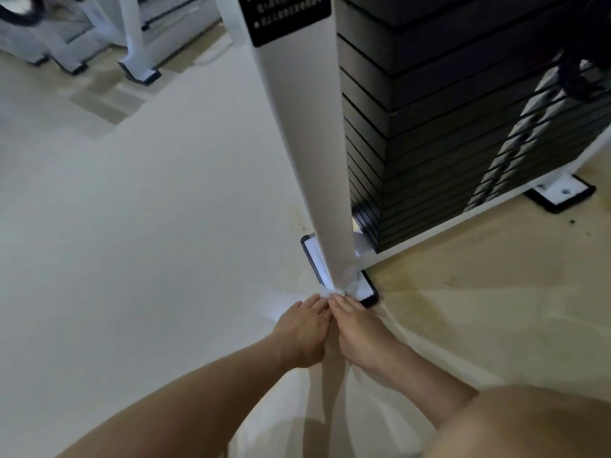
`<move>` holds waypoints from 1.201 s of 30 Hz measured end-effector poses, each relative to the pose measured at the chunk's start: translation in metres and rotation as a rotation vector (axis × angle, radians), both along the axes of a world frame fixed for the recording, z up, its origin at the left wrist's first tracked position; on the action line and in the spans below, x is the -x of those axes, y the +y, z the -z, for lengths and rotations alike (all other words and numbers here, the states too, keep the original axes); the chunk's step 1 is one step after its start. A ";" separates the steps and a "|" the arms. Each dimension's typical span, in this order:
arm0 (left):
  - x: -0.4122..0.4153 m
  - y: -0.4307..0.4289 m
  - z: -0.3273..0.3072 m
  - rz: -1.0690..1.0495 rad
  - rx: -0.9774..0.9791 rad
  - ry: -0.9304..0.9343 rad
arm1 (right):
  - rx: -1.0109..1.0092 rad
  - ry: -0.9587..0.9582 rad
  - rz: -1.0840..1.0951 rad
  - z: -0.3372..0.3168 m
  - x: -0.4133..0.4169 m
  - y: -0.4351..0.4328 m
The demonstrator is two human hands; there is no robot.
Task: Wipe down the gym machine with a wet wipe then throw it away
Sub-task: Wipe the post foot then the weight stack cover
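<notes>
Knee (529, 424), bare, fills the lower right corner, closest to the lens and soft with blur. Both forearms (198, 391) run up from the bottom edge to just below centre frame. There the left hand (304, 328) and right hand (358, 328) meet side by side at the base of the gym machine (297, 94), against its white post (317, 193)

Wet wipe (334, 293): a small white bunch just below centre frame, wrapped about the bottom of the post where it joins the foot plate (312, 256). We read the fingers of both hands as curled in and pinching the wipe, one hand from each side. Neither hand is slack

Step in hand, by our judgement: wiping the post, at its lowest reach. Throwing away is not yet begun. The next move likely calls for drawing the wipe across the foot plate or on to another part of the frame, with the pinch kept firm so the thin sheet does not slip loose. We see no bin in frame

Hidden or unclear:
- fingertips tucked against the wipe; which ones touch it we cannot tell
- wipe and post both white, so the wipe's edge is hard to trace
- far side of the post out of sight
- label (287, 14), top centre, cut by the frame edge, print too blurred to read
- weight stack (429, 143), upper right, cropped at top and right; a dark shape over its corner we cannot identify
- other machines (132, 44), upper left, blurred and cropped
</notes>
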State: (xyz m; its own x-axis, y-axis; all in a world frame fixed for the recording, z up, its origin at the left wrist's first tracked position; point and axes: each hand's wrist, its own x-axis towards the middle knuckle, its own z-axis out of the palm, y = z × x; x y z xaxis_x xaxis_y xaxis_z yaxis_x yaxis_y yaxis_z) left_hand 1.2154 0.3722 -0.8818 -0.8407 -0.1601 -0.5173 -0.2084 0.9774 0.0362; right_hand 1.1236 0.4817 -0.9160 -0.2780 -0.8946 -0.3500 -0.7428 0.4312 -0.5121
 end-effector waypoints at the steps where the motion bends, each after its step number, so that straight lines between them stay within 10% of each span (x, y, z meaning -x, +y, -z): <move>1: -0.003 -0.005 0.001 -0.054 -0.036 -0.007 | -0.008 -0.018 -0.025 0.000 -0.002 -0.002; 6: 0.003 -0.019 -0.002 -0.288 -0.169 0.099 | -0.038 0.073 -0.020 -0.008 0.001 -0.008; 23: 0.027 -0.088 0.004 0.154 0.082 -0.139 | -0.552 -0.056 -0.053 -0.108 -0.001 -0.049; 36: 0.101 -0.217 -0.007 0.949 0.202 -0.105 | -0.450 -0.152 0.557 -0.064 -0.013 -0.121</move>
